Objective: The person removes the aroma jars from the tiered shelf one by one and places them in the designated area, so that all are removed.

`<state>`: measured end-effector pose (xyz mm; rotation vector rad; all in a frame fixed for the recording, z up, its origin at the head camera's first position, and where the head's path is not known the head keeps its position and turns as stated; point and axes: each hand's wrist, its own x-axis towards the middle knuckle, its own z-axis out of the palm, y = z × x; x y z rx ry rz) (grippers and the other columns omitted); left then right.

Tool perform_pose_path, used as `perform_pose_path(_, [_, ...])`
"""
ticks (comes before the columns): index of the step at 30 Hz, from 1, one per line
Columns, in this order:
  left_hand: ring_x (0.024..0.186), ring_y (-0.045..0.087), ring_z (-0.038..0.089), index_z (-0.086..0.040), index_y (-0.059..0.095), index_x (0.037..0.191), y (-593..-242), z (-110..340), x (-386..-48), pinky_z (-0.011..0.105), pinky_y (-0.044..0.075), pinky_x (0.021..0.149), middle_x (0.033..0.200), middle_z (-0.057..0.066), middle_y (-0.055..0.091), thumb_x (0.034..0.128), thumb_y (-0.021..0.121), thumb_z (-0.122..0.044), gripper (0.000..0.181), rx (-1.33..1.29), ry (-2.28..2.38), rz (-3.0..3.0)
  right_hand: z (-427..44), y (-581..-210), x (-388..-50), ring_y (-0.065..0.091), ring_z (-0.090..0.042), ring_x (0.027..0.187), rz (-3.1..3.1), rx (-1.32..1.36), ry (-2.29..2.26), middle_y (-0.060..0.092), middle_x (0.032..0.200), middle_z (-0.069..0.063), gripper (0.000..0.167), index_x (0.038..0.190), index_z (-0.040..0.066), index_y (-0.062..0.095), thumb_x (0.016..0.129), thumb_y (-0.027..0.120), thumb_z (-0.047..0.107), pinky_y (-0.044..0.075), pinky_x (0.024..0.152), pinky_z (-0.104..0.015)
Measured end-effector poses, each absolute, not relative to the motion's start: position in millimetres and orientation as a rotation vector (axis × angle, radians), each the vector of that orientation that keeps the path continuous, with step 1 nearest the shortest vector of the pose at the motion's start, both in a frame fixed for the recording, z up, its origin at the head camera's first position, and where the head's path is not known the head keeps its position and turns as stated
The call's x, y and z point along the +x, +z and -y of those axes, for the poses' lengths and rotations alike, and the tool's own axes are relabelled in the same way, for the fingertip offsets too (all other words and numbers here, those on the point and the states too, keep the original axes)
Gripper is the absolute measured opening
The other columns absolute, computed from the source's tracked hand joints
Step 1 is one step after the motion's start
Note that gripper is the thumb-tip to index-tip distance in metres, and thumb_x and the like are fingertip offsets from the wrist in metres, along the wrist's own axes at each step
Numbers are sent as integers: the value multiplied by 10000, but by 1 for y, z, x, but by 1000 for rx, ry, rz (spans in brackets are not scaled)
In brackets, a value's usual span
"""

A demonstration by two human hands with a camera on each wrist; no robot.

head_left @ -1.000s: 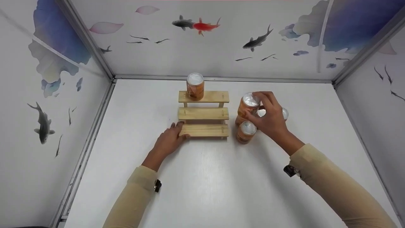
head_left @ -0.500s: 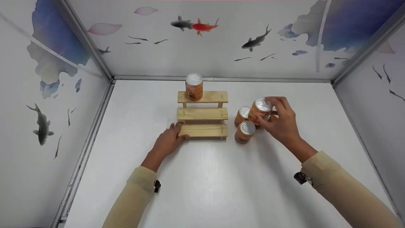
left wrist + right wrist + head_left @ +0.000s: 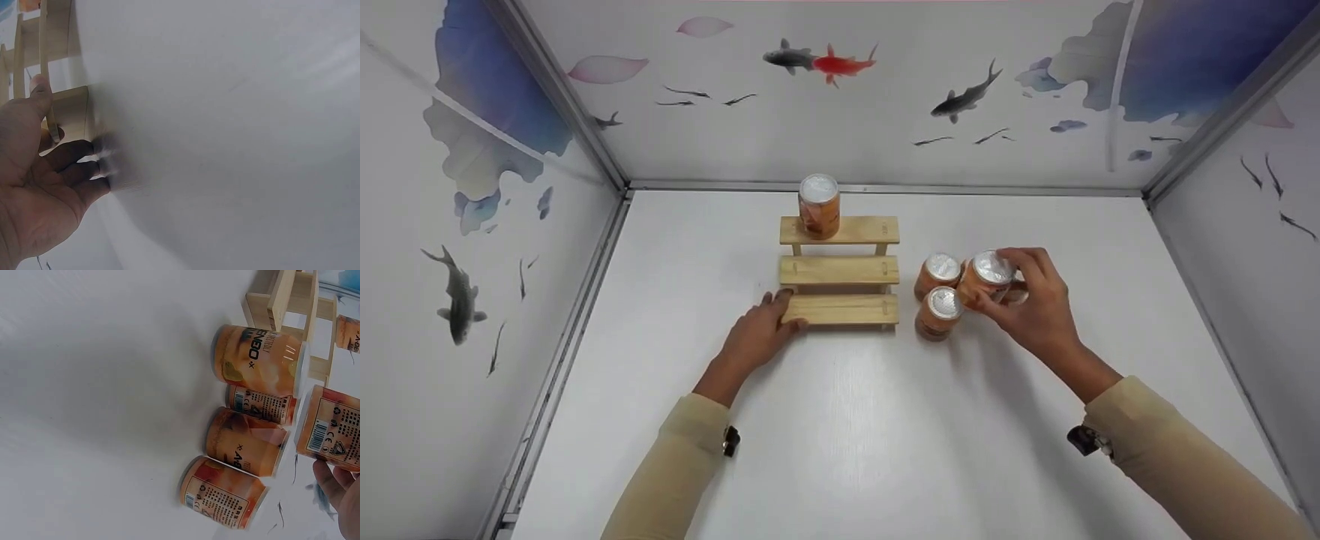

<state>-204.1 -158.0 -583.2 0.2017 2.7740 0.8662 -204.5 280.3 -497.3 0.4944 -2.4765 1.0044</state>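
My right hand (image 3: 1039, 311) grips an orange can with a silver top (image 3: 984, 286) by its upper part. In the right wrist view, this held can (image 3: 332, 430) is raised above several similar cans (image 3: 244, 441) standing on the table. In the head view, two of them show plainly, a rear can (image 3: 936, 283) and a front can (image 3: 936, 322); the others are mostly hidden. My left hand (image 3: 757, 334) pinches the left end of the lowest board of a three-step wooden rack (image 3: 840, 309), thumb over the board. Another orange can (image 3: 819, 214) stands upright on the top step's left side.
The white table (image 3: 840, 435) carries the rack in the middle and the can group to its right. Printed white panels (image 3: 840, 135) enclose the back and sides, with a metal rail (image 3: 885, 187) along the back edge.
My right hand has carried its can rightward and closer to me, uncovering the rear can's top. The left hand keeps its place on the rack.
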Motion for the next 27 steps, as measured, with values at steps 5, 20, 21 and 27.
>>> perform_pose_path(5, [1552, 476, 538, -72, 387, 1718, -586, 158, -205, 703, 442, 1212, 1716, 360, 373, 1104, 603, -575, 822, 204, 870, -2780, -284, -501, -200, 712, -287, 1157, 2467, 495, 1028, 624, 1304, -220, 635, 1346, -34, 652, 810, 984, 43, 495, 855, -12])
perform_pose_path(20, [1566, 466, 520, -89, 379, 1724, -587, 158, -204, 673, 448, 1225, 1721, 350, 372, 1109, 602, -564, 809, 195, 866, -2773, -293, -510, -197, 724, -287, 1094, 2477, 430, 1044, 625, 1322, -212, 654, 1358, -30, 652, 806, 990, 62, 534, 827, -52])
perform_pose_path(21, [1564, 469, 520, -86, 380, 1723, -587, 158, -204, 672, 450, 1224, 1719, 352, 375, 1108, 601, -566, 810, 199, 865, -2775, -293, -511, -197, 729, -298, 1090, 2479, 428, 1044, 625, 1319, -214, 654, 1357, -31, 651, 805, 989, 59, 542, 825, -59])
perform_pose_path(27, [1536, 497, 535, -80, 387, 1716, -587, 158, -204, 676, 465, 1208, 1706, 366, 389, 1112, 600, -562, 801, 219, 860, -2791, -296, -517, -196, 721, -312, 1125, 2486, 419, 1046, 618, 1290, -224, 651, 1352, -36, 647, 804, 987, 54, 561, 821, -76])
